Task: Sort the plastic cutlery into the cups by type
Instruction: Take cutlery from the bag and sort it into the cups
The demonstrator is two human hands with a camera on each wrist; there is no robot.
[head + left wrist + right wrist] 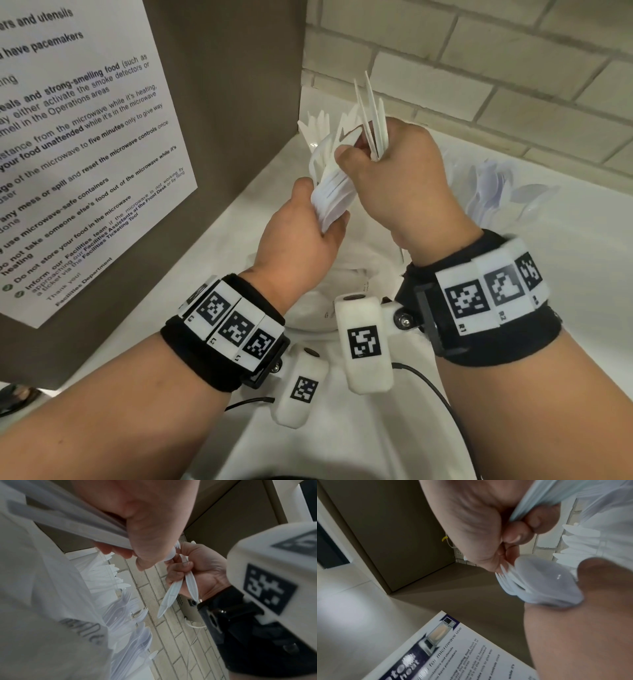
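White counter (212, 240) in a corner, pale brick wall (479, 68) behind and a printed microwave notice (85, 137) on the brown panel to the left. Both hands are up over the counter. Left hand (301, 236) curls round a thick bundle of white cutlery (334, 198), too many to count. Right hand (397, 181) is fisted round a few knives (371, 113), three or so, blades pointing up. Behind the right hand, a cup of clear spoons (486, 192).

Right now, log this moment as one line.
left hand: grips cutlery bundle | right hand: grips knives | cups: part-filled
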